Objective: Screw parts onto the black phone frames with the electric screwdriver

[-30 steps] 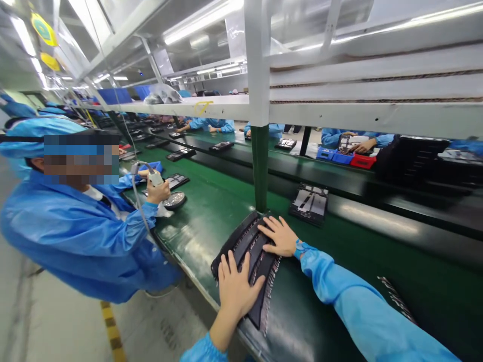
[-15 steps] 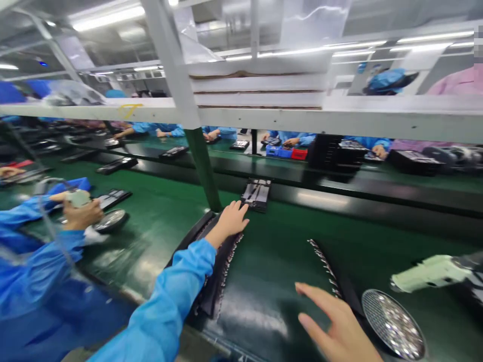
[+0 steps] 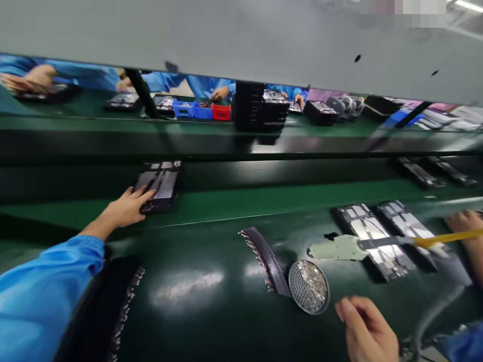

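Observation:
My left hand (image 3: 123, 211) reaches over the near left corner of a black electronic device (image 3: 166, 188) with silver panels, fingers on top and thumb low by its front edge. Below that sleeve lies a black sheet (image 3: 98, 311) edged with small pale tips, partly covered by my arm. My right hand (image 3: 370, 327) is curled, thumb against fingers; whether it pinches anything small does not show. Just left of it is a round metal dish (image 3: 309, 286) of small shiny parts that look like screws. A narrow black strip (image 3: 266, 259) with the same fringed edge touches the dish.
A pale green power screwdriver (image 3: 335, 249) hangs above the bench at right, before two more devices (image 3: 372, 241). A co-worker's hand (image 3: 466, 226) is beyond them. Across the line stand blue bins (image 3: 184, 109), a red bin (image 3: 221, 111) and black stacks (image 3: 249, 105). A grey beam (image 3: 241, 40) crosses overhead.
My view has swung right. Both hands have left the black fringed sheets; the left has moved onto the device at the back, and the right has closed beside the screw dish.

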`<state>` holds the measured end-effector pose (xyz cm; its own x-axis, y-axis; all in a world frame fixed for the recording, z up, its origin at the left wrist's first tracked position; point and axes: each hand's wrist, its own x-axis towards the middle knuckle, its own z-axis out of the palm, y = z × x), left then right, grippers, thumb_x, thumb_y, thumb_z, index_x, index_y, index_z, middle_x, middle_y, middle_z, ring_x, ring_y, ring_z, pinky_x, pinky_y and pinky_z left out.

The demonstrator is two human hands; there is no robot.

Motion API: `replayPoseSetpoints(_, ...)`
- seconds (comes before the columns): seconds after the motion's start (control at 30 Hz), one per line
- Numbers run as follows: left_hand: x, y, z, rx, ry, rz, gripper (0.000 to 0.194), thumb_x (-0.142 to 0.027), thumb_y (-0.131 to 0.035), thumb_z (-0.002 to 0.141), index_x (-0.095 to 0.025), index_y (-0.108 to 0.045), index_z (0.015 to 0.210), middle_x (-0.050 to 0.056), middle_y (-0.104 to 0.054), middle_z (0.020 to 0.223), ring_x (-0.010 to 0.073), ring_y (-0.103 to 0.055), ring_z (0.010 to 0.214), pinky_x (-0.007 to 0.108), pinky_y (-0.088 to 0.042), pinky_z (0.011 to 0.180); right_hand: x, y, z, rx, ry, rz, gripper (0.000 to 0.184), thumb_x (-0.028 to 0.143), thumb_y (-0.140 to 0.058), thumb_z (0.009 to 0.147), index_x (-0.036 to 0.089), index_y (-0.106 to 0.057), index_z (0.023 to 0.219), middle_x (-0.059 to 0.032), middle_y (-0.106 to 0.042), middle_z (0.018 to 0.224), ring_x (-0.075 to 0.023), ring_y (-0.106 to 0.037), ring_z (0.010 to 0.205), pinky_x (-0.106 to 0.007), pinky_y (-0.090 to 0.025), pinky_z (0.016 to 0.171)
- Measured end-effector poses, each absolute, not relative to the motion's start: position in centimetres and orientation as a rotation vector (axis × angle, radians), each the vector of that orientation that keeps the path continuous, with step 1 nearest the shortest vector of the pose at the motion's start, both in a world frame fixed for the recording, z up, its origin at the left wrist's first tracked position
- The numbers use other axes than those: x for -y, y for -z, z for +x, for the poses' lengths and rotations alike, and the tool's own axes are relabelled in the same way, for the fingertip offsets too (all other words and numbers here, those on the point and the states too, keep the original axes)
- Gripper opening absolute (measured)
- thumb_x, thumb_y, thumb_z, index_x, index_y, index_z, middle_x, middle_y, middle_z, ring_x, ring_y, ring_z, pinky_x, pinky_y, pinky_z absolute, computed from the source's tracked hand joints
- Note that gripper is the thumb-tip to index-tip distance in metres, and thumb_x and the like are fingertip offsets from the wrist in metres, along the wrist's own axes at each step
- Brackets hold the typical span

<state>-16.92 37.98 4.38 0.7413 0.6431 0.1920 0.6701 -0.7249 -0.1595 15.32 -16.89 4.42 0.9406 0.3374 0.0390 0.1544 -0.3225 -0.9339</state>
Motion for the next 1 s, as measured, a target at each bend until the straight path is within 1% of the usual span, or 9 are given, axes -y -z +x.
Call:
replayPoseSetpoints(0.07,-37.5,-4.7,-16.7,1.084,0.173,-2.714,0.067,-0.046,-0.022,0.095,-0.006,-0.064,0.128,0.014,-0.070,0.123,0.0339,-0.063,0.117,0.045,-0.055,0.088,15.1,-4.3,16.2,0.299,-0.067,-1.891,0.037,0.054,-0.077,0.074,0.023,-0.060,0.084,0.0004,-0.054,0.072,-0.0150,-0.052,0.062,-0.027,-0.047,0.056)
replayPoseSetpoints(0.13,-36.2,-5.4,-16.0,1.143,0.174,-2.691,0.064,-0.040,-0.021,0.096,-0.006,-0.060,0.133,0.016,-0.067,0.127,0.0379,-0.061,0.119,0.050,-0.057,0.082,13.4,-4.1,17.2,0.288,-0.001,-1.856,0.052,0.055,-0.079,0.071,0.022,-0.058,0.105,-0.0024,-0.058,0.091,-0.0173,-0.058,0.079,-0.029,-0.051,0.070)
replayPoseSetpoints(0.23,-31.9,-7.0,-15.1,1.212,0.252,-2.622,0.054,-0.031,-0.031,0.094,-0.011,-0.055,0.138,0.012,-0.061,0.138,0.0350,-0.059,0.124,0.049,-0.057,0.086,11.0,-4.1,18.8,0.364,-0.031,-1.830,0.082,0.057,-0.079,0.070,0.024,-0.043,0.135,-0.0104,-0.055,0.125,-0.0253,-0.057,0.112,-0.039,-0.050,0.092)
replayPoseSetpoints(0.33,-24.1,-8.4,-15.5,1.186,0.295,-2.572,0.056,-0.021,-0.034,0.090,-0.014,-0.051,0.142,0.010,-0.053,0.149,0.0314,-0.048,0.138,0.048,-0.051,0.100,8.9,-4.2,20.3,0.443,-0.141,-1.781,0.094,0.051,-0.080,0.070,0.023,-0.031,0.145,-0.0113,-0.056,0.131,-0.0257,-0.057,0.116,-0.041,-0.048,0.096)
replayPoseSetpoints(0.4,-17.6,-8.8,-16.3,1.081,0.287,-2.596,0.059,-0.019,-0.038,0.088,-0.016,-0.049,0.146,0.009,-0.048,0.154,0.0332,-0.042,0.143,0.050,-0.050,0.102,7.6,-4.3,21.2,0.439,-0.212,-1.682,0.096,0.046,-0.084,0.066,0.021,-0.033,0.143,-0.0081,-0.062,0.119,-0.0228,-0.061,0.103,-0.037,-0.051,0.088)
replayPoseSetpoints(0.53,-4.7,-8.0,-18.1,0.814,0.546,-2.630,0.065,-0.016,-0.039,0.090,-0.029,-0.039,0.154,0.008,-0.051,0.152,0.0343,-0.045,0.142,0.053,-0.050,0.102,5.8,-4.9,22.3,0.422,-0.335,-1.434,0.070,0.041,-0.082,0.065,0.019,-0.052,0.125,0.0007,-0.062,0.087,-0.0155,-0.060,0.075,-0.027,-0.048,0.064)
replayPoseSetpoints(0.7,6.6,-3.4,-18.0,0.882,0.557,-2.623,0.074,-0.011,-0.037,0.090,-0.027,-0.022,0.161,0.010,-0.053,0.148,0.0329,-0.049,0.139,0.050,-0.054,0.098,6.0,-7.5,24.1,0.414,-0.242,-1.251,0.058,0.035,-0.076,0.060,0.021,-0.055,0.112,0.0056,-0.058,0.078,-0.0118,-0.056,0.068,-0.022,-0.044,0.058)
replayPoseSetpoints(0.87,11.9,1.9,-18.6,1.016,0.238,-2.636,0.068,-0.015,-0.048,0.087,-0.033,-0.043,0.152,0.009,-0.055,0.147,0.0351,-0.051,0.137,0.050,-0.055,0.094,7.3,-9.4,26.6,0.466,-0.088,-1.154,0.033,0.029,-0.070,0.057,0.018,-0.060,0.086,0.0048,-0.058,0.064,-0.0128,-0.053,0.059,-0.025,-0.043,0.054)
replayPoseSetpoints(1.0,9.6,-0.3,-17.0,0.764,0.226,-2.845,0.047,-0.039,-0.061,0.086,-0.031,-0.063,0.133,0.011,-0.063,0.138,0.0391,-0.057,0.130,0.057,-0.051,0.102,8.2,-8.6,27.7,0.455,-0.052,-1.145,0.023,0.024,-0.069,0.056,0.017,-0.062,0.076,0.0023,-0.059,0.065,-0.0124,-0.053,0.057,-0.025,-0.042,0.050)
